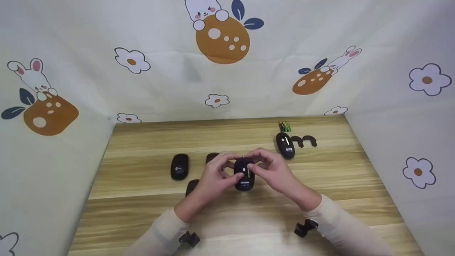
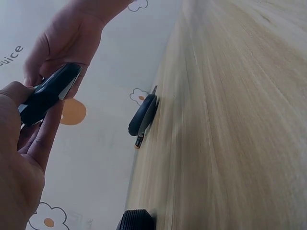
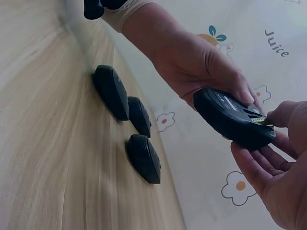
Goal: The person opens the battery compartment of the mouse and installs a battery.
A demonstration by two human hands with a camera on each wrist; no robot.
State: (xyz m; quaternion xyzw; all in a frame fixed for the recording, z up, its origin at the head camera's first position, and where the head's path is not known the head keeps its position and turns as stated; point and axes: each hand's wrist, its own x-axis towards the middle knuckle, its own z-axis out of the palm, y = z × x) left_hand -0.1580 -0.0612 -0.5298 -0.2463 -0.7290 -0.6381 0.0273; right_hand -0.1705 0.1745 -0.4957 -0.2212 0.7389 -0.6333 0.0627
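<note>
Both hands hold a black computer mouse (image 1: pixel 245 185) above the table, its underside turned up. My left hand (image 1: pixel 217 174) grips its left side, the thumb lying on the underside. From the other side my right hand (image 1: pixel 275 173) holds it with fingers beneath. In the right wrist view, a yellowish battery (image 3: pixel 259 120) lies in the mouse's uncovered battery slot, and the right thumb presses at its end. The left wrist view shows the mouse (image 2: pixel 50 93) edge-on between both hands.
On the left stand several more black mice, one (image 1: pixel 180 166) fully visible, others partly behind the left arm. At back right lies an upturned mouse (image 1: pixel 285 145) beside two curved black covers (image 1: pixel 309 140), with green batteries (image 1: pixel 284 126) behind it. Patterned cloth walls (image 1: pixel 167 89) enclose the table.
</note>
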